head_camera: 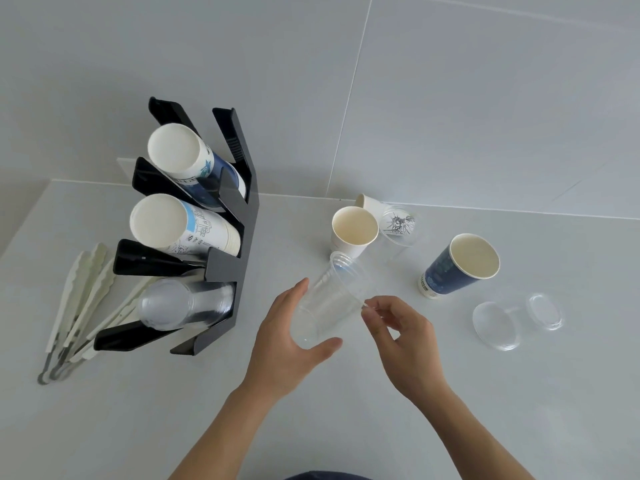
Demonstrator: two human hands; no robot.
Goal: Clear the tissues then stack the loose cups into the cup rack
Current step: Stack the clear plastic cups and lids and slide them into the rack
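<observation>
White countertop point(450, 393) holds a black cup rack point(239, 237); left hand point(287, 344) cradles a clear cup point(332, 299), right hand point(401, 341) apparently pinching its rim.

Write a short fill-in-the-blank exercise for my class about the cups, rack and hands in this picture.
1. Both hands, left hand and right hand, hold a ____ plastic cup.
2. The black cup rack stands to the person's ____.
3. The clear cups fill the rack's ____ slot.
4. The blue paper cup stands ____.

Answers: clear; left; bottom; upright
</observation>
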